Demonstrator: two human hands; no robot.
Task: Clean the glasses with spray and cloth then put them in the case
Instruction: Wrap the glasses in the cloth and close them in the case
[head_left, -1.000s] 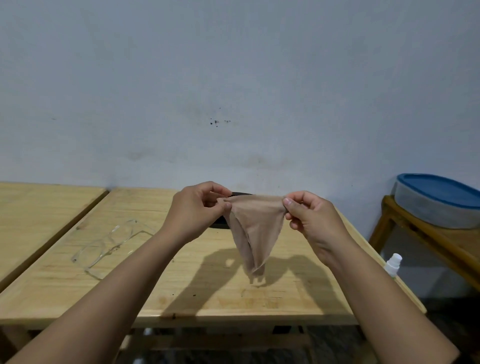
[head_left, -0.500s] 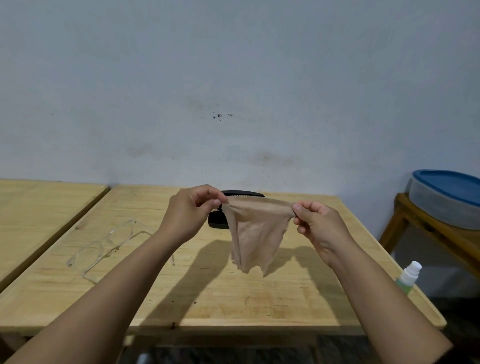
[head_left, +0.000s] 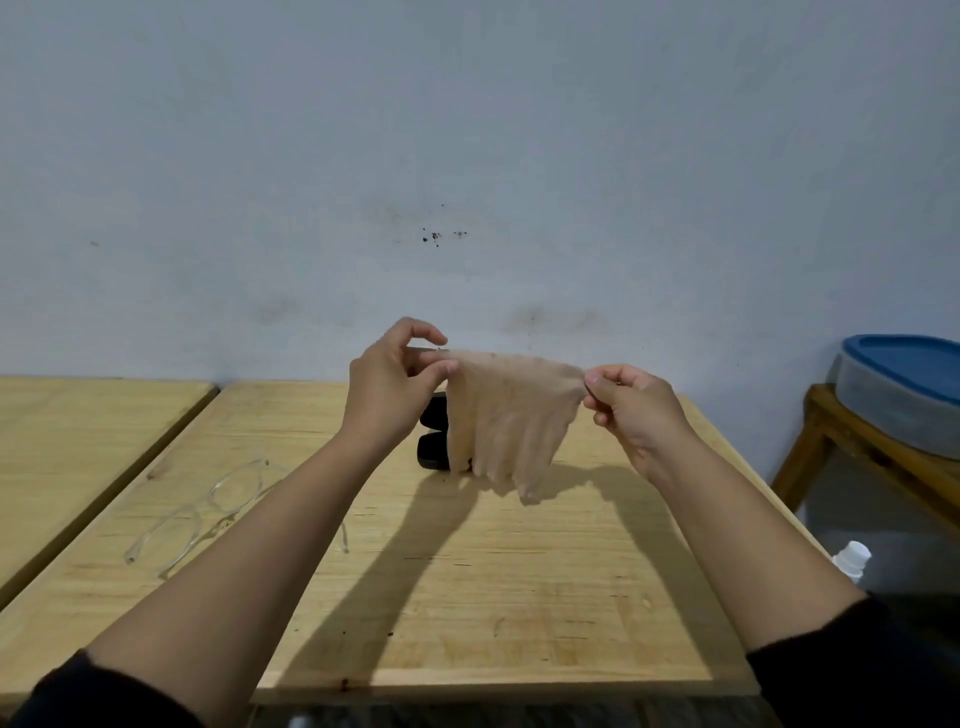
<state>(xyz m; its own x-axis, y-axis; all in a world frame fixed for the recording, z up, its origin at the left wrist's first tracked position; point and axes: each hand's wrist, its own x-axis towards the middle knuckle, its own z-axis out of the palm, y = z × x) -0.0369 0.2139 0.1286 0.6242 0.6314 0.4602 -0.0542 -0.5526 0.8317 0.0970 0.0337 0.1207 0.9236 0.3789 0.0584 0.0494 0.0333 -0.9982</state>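
Currently cloth-prep step: L hand (head_left: 387, 387) & R hand (head_left: 631, 410) each pinch a top corner of cloth (head_left: 506, 423), spread above table (head_left: 467, 587); glasses (head_left: 208, 512) lie at left, untouched; next move, I judge, needs pickup w/ one hand.

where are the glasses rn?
Head view: the clear-framed glasses lie on the wooden table, left of the left forearm, untouched; both hands hold the cloth.
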